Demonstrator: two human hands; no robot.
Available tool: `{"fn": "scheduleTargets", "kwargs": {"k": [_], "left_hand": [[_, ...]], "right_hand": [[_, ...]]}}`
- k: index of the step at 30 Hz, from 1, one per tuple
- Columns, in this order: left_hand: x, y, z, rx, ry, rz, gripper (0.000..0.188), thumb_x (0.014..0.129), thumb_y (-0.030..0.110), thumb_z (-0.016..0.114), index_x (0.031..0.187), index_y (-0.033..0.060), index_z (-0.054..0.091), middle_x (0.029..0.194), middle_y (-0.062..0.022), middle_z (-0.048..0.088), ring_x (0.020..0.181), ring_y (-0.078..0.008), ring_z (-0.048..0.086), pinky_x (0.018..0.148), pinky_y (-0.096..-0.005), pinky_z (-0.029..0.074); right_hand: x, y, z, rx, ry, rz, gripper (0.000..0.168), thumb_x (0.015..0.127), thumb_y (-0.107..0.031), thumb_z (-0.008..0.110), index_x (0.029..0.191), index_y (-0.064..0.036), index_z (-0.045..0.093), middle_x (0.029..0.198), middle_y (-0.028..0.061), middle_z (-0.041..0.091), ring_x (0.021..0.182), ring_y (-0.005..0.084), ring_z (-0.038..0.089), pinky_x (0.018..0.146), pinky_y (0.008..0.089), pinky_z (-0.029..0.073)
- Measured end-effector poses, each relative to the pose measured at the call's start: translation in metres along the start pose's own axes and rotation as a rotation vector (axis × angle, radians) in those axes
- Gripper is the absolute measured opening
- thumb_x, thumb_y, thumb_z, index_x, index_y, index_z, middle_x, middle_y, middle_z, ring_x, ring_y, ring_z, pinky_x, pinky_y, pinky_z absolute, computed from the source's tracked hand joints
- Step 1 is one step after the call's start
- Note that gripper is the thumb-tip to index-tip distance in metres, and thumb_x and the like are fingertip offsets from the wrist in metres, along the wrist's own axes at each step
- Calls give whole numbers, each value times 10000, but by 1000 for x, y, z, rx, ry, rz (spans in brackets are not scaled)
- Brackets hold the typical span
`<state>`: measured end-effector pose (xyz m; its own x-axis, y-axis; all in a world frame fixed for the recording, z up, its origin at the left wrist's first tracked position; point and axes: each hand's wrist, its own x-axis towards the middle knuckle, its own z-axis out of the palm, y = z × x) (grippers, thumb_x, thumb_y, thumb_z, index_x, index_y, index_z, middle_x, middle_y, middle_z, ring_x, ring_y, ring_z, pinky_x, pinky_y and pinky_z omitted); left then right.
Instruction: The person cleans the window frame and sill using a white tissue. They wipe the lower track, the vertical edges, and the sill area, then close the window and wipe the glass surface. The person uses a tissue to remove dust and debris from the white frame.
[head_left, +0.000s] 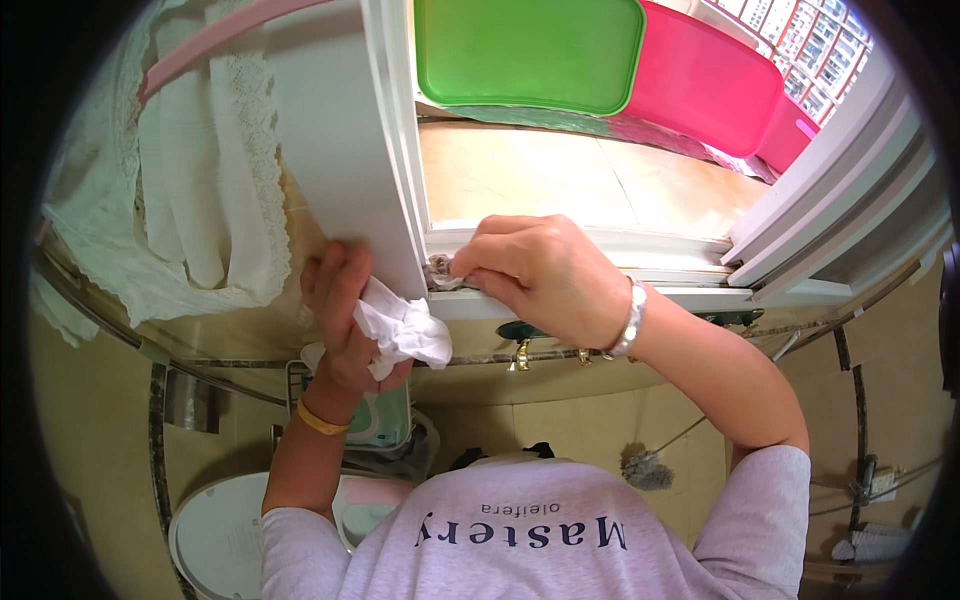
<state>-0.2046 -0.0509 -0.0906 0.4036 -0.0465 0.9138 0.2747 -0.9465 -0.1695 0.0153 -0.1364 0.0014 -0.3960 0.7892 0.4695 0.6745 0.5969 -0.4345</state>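
Note:
My right hand (529, 259) pinches a crumpled, soiled tissue (444, 273) at the left corner of the white window frame's lower track (660, 273). The fingertips press the wad into the corner beside the upright white frame post (401, 150). Lower and to the left, my left hand (341, 322) holds a clean crumpled white tissue (409, 330) against its palm. Its raised fingers are near the white panel (330, 112) and look slightly blurred. A silver bangle circles my right wrist, and a yellow band sits on my left.
Beyond the sill stand a green plastic panel (529, 52) and a pink one (701, 75). White lace-edged cloth (225, 165) hangs at left. Brass hooks (523, 355) project below the sill. A grey duster head (646, 470) and a white toilet lid (225, 536) are lower down.

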Motion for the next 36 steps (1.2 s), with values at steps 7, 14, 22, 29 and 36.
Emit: {"fn": "scheduleTargets", "kwargs": {"k": [7, 14, 22, 29, 36], "left_hand": [[3, 1, 2, 68, -8, 45, 652, 945, 503, 345, 1500, 218, 155, 1440, -228, 347, 1314, -432, 345, 1054, -597, 221], [5, 1, -1, 106, -32, 45, 643, 947, 494, 361, 1493, 209, 176, 1439, -237, 346, 1316, -434, 341, 1063, -598, 204], [4, 4, 6, 18, 87, 2, 368, 909, 427, 502, 1057, 91, 523, 1334, -223, 479, 1180, -443, 458, 967, -553, 279], [-4, 5, -1, 124, -43, -51, 578, 983, 432, 364, 1499, 305, 135, 1438, -224, 352, 1304, -456, 342, 1065, -627, 221], [-3, 5, 0, 127, -29, -34, 573, 978, 424, 383, 1481, 252, 170, 1436, -225, 357, 1316, -449, 333, 1076, -610, 190]], "right_hand": [[9, -7, 0, -309, -155, -35, 251, 748, -43, 611, 987, -68, 684, 804, 88, 565, 797, 270, 566, 689, 382, 491], [6, 5, 2, -237, -155, -115, 263, 725, -67, 620, 973, -121, 690, 802, 74, 530, 793, 256, 531, 713, 373, 470], [18, -17, 10, -462, -259, -46, 74, 726, -150, 613, 723, -121, 682, 860, 40, 548, 924, 218, 523, 761, 348, 431], [-10, -17, -20, -533, -343, 102, 56, 698, -133, 627, 729, -121, 671, 863, 43, 547, 933, 220, 518, 763, 353, 416], [-86, 0, -71, -583, -238, 314, 258, 649, -28, 584, 851, -131, 706, 866, 61, 545, 910, 240, 522, 767, 370, 420]]}}
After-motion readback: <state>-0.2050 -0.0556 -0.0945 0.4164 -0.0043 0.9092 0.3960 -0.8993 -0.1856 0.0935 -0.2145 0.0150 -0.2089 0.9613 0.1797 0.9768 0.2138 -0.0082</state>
